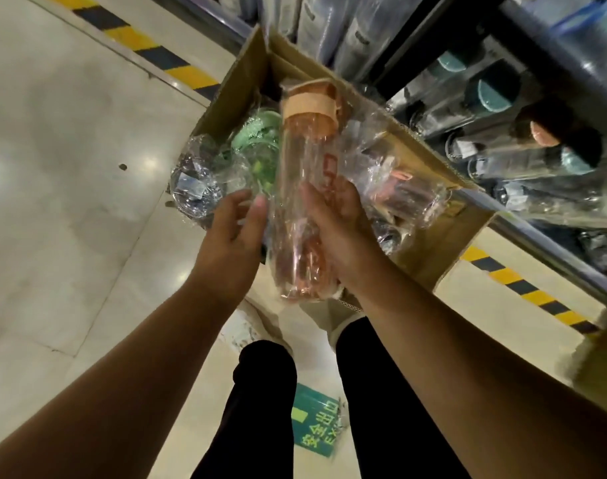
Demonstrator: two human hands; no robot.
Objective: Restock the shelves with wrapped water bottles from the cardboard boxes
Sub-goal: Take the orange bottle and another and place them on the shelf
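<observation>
An orange water bottle (304,188) in clear wrap, cap pointing away from me, is held above an open cardboard box (430,257) on the floor. My right hand (336,229) grips its lower body from the right side. My left hand (231,233) is at its left side with thumb up and fingers relaxed, touching the wrap. In the box lie a green wrapped bottle (259,150), a clear wrapped bottle (195,181) and another orange wrapped one (398,188). The shelves (523,108) on the right hold several wrapped bottles.
The box stands against the shelf's base rail (550,257). Yellow and black hazard tape (146,50) runs along the floor by the shelf. A green exit sign sticker (316,423) lies on the floor between my legs. Pale tiled floor spreads to the left.
</observation>
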